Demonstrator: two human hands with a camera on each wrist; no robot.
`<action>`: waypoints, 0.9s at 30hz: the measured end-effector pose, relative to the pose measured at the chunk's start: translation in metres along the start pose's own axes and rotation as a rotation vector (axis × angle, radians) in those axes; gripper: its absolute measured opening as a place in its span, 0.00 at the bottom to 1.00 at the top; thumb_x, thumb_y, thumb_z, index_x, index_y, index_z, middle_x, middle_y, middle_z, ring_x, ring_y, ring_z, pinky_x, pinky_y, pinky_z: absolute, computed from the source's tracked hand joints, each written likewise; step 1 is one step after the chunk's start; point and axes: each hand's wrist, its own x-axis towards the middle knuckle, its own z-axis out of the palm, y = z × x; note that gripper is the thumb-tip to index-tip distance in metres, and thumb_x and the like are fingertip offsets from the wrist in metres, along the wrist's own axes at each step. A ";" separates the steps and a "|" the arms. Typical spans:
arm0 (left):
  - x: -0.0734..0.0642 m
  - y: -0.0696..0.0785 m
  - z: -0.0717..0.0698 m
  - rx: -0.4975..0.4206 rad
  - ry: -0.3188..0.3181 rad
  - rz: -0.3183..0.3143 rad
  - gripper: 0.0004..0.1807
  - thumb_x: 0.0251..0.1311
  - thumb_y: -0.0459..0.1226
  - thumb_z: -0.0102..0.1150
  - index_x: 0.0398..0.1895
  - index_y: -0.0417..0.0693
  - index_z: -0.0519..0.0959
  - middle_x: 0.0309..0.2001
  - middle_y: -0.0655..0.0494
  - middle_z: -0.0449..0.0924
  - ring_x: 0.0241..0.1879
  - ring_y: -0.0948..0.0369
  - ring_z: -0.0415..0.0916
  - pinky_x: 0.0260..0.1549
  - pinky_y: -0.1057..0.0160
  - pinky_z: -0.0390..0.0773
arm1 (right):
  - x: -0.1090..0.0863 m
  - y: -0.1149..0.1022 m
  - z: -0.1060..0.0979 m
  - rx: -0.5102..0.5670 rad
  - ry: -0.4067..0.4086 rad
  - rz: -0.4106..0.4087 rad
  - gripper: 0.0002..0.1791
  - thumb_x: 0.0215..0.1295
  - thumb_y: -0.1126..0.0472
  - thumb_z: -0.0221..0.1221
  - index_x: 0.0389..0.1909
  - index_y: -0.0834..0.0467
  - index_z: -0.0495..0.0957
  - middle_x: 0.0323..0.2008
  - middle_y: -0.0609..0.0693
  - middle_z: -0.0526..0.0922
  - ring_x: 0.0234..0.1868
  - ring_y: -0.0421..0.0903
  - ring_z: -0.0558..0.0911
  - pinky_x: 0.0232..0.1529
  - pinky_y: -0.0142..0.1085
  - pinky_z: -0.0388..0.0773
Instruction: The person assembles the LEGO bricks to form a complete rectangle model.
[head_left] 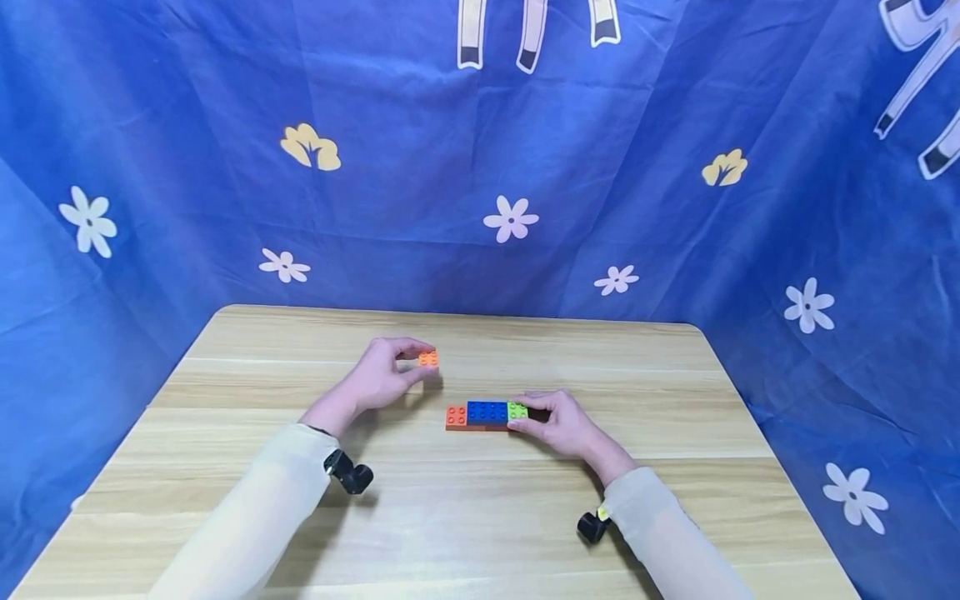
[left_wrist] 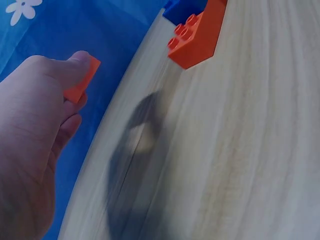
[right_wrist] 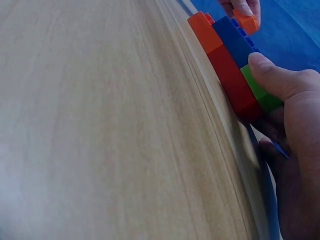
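Observation:
Between thumb and fingers, my left hand [head_left: 382, 374] pinches a small orange brick [head_left: 428, 358] above the table, up and left of a built row of bricks. In that row, an orange brick [head_left: 456, 417] and a red brick [right_wrist: 234, 85] form the lower layer. On top sit a longer blue brick [head_left: 487, 412] and a green brick [head_left: 517, 410] at the right end. My right hand [head_left: 562, 423] grips the green end, its thumb on the near side. The left wrist view shows the held orange brick [left_wrist: 80, 87] apart from the row, partly covered by the thumb.
The pale wooden table [head_left: 450, 517] carries the bricks. Behind it and along its sides hangs a blue cloth [head_left: 405, 200] printed with flowers. Small black cameras [head_left: 348, 473] are strapped at both wrists.

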 end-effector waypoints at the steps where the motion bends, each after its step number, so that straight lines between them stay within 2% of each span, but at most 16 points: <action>1: -0.001 0.002 0.001 0.001 -0.001 0.000 0.21 0.66 0.38 0.74 0.60 0.40 0.84 0.59 0.48 0.85 0.62 0.42 0.79 0.64 0.41 0.75 | 0.000 0.000 0.000 0.004 0.000 -0.003 0.25 0.65 0.47 0.74 0.61 0.50 0.87 0.64 0.51 0.83 0.70 0.55 0.76 0.74 0.55 0.65; 8: -0.007 0.006 0.009 -0.029 -0.006 0.003 0.21 0.64 0.41 0.76 0.59 0.44 0.86 0.58 0.50 0.86 0.62 0.42 0.79 0.64 0.42 0.75 | 0.001 -0.001 0.000 0.014 -0.001 -0.005 0.24 0.65 0.47 0.75 0.61 0.48 0.87 0.64 0.52 0.83 0.70 0.56 0.76 0.74 0.55 0.65; 14: -0.014 0.006 0.014 -0.061 -0.007 -0.008 0.22 0.64 0.41 0.76 0.59 0.43 0.85 0.58 0.49 0.86 0.61 0.43 0.80 0.65 0.40 0.74 | 0.000 -0.003 -0.001 0.007 -0.002 -0.002 0.24 0.66 0.47 0.74 0.61 0.48 0.87 0.64 0.53 0.82 0.71 0.56 0.75 0.74 0.55 0.64; 20: -0.023 0.009 0.022 -0.106 -0.017 -0.014 0.20 0.62 0.40 0.78 0.56 0.45 0.87 0.56 0.52 0.86 0.60 0.46 0.81 0.63 0.44 0.77 | 0.000 -0.002 -0.001 0.000 0.003 -0.002 0.25 0.65 0.44 0.74 0.61 0.46 0.87 0.65 0.53 0.82 0.71 0.54 0.75 0.74 0.55 0.65; 27: -0.030 0.010 0.031 -0.093 -0.043 0.003 0.20 0.64 0.45 0.77 0.56 0.49 0.88 0.54 0.55 0.88 0.60 0.49 0.82 0.63 0.43 0.76 | 0.001 0.000 -0.001 -0.003 0.001 0.004 0.26 0.66 0.44 0.74 0.62 0.48 0.87 0.65 0.51 0.82 0.71 0.52 0.75 0.73 0.53 0.67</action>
